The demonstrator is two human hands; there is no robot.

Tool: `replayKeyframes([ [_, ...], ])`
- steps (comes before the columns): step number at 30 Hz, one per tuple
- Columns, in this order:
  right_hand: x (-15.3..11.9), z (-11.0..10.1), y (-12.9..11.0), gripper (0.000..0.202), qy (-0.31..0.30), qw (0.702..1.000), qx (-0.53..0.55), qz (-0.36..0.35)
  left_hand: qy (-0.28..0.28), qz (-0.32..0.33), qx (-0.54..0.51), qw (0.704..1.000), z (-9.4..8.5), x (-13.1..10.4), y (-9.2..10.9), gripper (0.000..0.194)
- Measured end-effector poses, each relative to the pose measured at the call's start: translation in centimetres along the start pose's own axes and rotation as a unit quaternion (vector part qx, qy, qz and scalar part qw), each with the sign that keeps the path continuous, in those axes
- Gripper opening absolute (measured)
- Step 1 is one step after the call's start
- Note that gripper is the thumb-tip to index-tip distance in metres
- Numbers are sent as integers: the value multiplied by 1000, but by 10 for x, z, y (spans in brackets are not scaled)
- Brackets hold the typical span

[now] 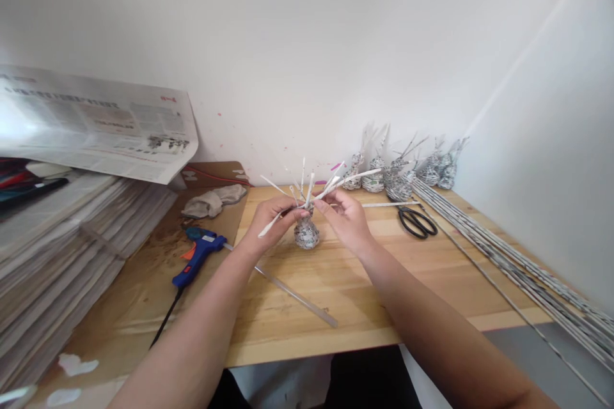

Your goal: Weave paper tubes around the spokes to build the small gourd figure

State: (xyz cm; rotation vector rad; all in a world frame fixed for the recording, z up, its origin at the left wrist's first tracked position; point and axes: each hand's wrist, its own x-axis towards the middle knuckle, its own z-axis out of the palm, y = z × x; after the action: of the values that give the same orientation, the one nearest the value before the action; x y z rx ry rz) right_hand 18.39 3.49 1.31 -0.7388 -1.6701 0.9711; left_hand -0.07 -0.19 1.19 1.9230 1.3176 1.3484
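A small round vase woven from rolled newspaper [306, 234] stands on the wooden table, its neck between my two hands. Paper strips [311, 184] fan out from its top in several directions. My left hand [277, 214] pinches the left side of the neck, fingers closed, with one strip sticking out below it. My right hand [344, 212] is closed on a paper strip [357, 176] at the right of the neck; its tip points right. The fingertips partly hide the neck.
A blue glue gun [197, 260] with a clear glue stick [292, 294] lies at left. Black scissors [416, 222] and long paper rods [503, 262] lie at right. Several woven vases [377, 176] line the wall. Stacked newspapers [62, 268] and a glove [213, 201] are left.
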Motion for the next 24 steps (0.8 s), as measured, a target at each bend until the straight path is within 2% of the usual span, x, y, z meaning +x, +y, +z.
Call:
replayKeyframes([
  [3,3,2,2,19,12,999,42,30,8,-9,-6,1000,1,-2,7,23],
  [9,2,4,5,15,55,997,25,53,6,-31,-88,996,3,-4,15,30],
  [16,-1,1,0,19,-21,1000,16,9,22,-63,-106,992,1,-1,17,25],
  [24,1,2,3,15,-38,998,51,14,5,-54,-131,990,1,-3,18,29],
])
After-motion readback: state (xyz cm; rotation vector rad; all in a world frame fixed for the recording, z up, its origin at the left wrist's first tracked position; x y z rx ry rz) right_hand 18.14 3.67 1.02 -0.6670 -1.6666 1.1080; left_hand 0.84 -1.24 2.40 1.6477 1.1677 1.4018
